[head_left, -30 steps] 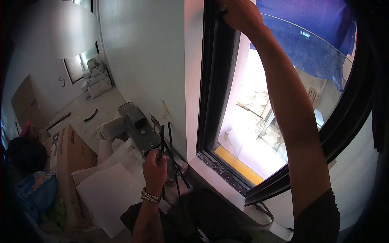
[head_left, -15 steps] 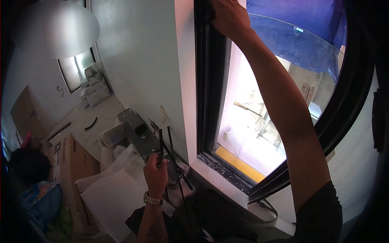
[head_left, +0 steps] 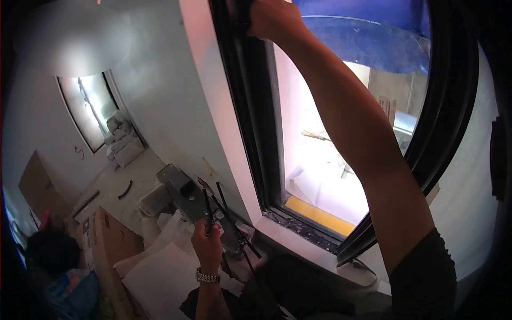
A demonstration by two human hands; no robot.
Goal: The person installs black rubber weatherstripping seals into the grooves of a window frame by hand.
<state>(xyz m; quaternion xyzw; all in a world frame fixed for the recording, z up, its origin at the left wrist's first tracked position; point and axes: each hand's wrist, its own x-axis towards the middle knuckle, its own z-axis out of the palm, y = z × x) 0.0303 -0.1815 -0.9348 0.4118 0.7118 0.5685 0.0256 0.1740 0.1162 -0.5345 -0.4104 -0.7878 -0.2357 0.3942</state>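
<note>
- Your right hand (head_left: 272, 18), at the top centre of the frame, is clenched against the black metal window frame (head_left: 242, 106).
- Your left hand (head_left: 208, 242), at lower centre, grips thin black rubber strips (head_left: 213, 205).
- A brown cardboard box (head_left: 109, 245) sits on the floor at lower left.

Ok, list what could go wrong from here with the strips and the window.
1. The left hand grips several thin black strips loosely bunched; one might slip out and drop among the white sheets below.
2. The right hand presses high on the dark window frame with the arm stretched overhead; fingers could get pinched there, or the seating could go crooked.
</note>
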